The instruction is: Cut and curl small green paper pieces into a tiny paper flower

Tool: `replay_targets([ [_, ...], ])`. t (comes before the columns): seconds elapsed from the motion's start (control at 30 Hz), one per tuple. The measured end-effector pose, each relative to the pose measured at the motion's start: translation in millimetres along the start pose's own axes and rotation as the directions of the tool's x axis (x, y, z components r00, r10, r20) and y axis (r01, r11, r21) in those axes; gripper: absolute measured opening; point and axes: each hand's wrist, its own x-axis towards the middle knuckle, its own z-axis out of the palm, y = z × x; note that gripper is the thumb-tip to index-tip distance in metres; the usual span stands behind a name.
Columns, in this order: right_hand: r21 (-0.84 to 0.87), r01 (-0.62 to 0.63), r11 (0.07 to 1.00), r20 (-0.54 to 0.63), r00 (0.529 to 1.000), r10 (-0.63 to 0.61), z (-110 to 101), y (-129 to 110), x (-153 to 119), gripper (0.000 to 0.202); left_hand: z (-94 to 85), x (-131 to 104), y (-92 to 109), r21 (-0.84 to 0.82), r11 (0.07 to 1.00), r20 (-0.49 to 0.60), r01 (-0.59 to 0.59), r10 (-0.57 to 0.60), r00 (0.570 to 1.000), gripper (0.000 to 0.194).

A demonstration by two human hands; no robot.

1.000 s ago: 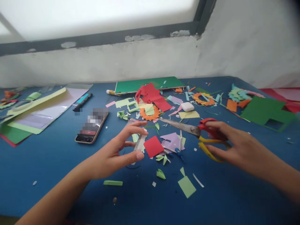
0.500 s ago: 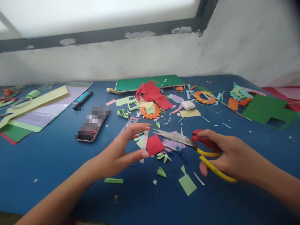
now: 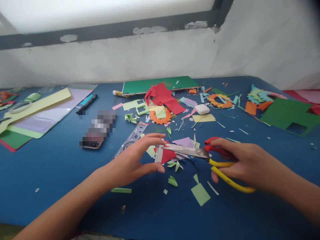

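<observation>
My left hand (image 3: 136, 160) holds a small whitish strip of paper (image 3: 159, 155) upright between its thumb and fingertips. In my right hand (image 3: 240, 163) is a pair of scissors (image 3: 201, 152) with one red and one yellow handle. The blades point left, and their tips reach the strip's upper part; whether they touch it I cannot tell. Beneath the blades a red paper piece (image 3: 168, 155) and a lilac paper piece (image 3: 183, 142) show in part. Green paper scraps (image 3: 173, 181) and a light green paper rectangle (image 3: 200, 194) lie nearer me on the blue table (image 3: 155, 213).
A clear ruler (image 3: 131, 138) lies behind my left hand, with a phone (image 3: 100, 130) to its left. Further back are an orange paper ring (image 3: 160, 115), crumpled red paper (image 3: 165, 98), a white eraser-like block (image 3: 202, 109) and a green board (image 3: 160, 84). Dark green paper (image 3: 287, 115) lies right.
The scissors have moved left, so their tips now overlap the whitish strip. My left hand has shifted slightly right with the strip, which now shows a broader face.
</observation>
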Motion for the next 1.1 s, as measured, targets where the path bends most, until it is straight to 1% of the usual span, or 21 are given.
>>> replay_targets([
  [0.07, -0.061, 0.015, 0.998, 0.014, 1.000, -0.014, -0.1, 2.0, -0.9, 0.044, 1.3, -0.2, -2.4, -0.004, 1.000, -0.006, -0.027, 0.027, 1.000, 0.043],
  [0.2, -0.095, 0.069, 0.993, -0.024, 0.997, -0.071, 1.2, 6.0, -2.8, 0.054, 5.1, 0.1, -7.5, -0.003, 0.995, -0.028, -0.096, 0.096, 0.995, 0.049],
  [0.47, -0.167, 0.125, 0.978, -0.067, 0.988, -0.138, 0.2, 5.1, -4.5, 0.052, 8.2, 1.8, -9.1, 0.018, 0.994, -0.044, -0.105, 0.106, 0.993, 0.053],
  [0.7, -0.154, 0.126, 0.980, -0.070, 0.988, -0.138, 0.6, 1.4, -7.0, 0.056, 9.3, 1.1, -9.2, 0.034, 0.983, -0.048, -0.181, 0.183, 0.982, 0.050],
  [0.8, -0.181, 0.138, 0.974, -0.085, 0.984, -0.155, 1.1, 0.6, -6.7, 0.055, 9.3, 0.7, -9.0, 0.046, 0.977, -0.047, -0.206, 0.209, 0.977, 0.047],
  [0.93, -0.256, 0.202, 0.945, -0.101, 0.967, -0.234, 1.7, 1.8, -6.8, 0.052, 9.1, 2.0, -9.4, 0.055, 0.977, -0.047, -0.204, 0.207, 0.977, 0.049],
  [1.03, -0.288, 0.251, 0.924, -0.094, 0.953, -0.288, 1.2, 2.6, -7.5, 0.046, 8.8, 2.7, -10.2, 0.058, 0.979, -0.056, -0.195, 0.198, 0.978, 0.051],
  [1.1, -0.294, 0.263, 0.919, -0.096, 0.948, -0.302, 0.6, 2.7, -8.0, 0.041, 8.9, 2.6, -10.8, 0.064, 0.978, -0.055, -0.197, 0.201, 0.978, 0.052],
])
